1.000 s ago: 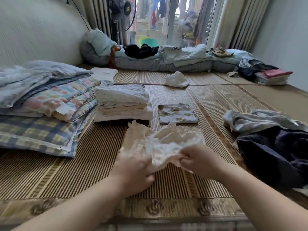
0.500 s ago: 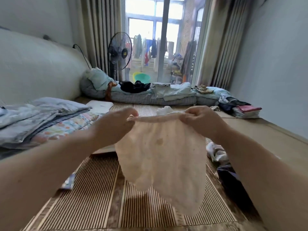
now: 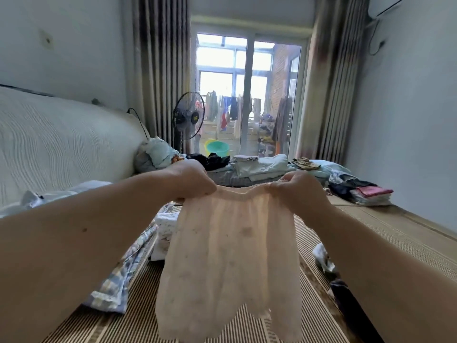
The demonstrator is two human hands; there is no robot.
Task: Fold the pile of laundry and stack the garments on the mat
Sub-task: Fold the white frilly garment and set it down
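Shake-out looks to be the step: left hand (image 3: 195,180) and right hand (image 3: 294,186) each pinch a top corner of the thin peach garment (image 3: 230,256), which hangs spread between them above the striped mat (image 3: 138,325). Next, I judge, it needs lowering flat below the hands, folding, then stacking on the folded pile (image 3: 167,229) beneath the left hand.
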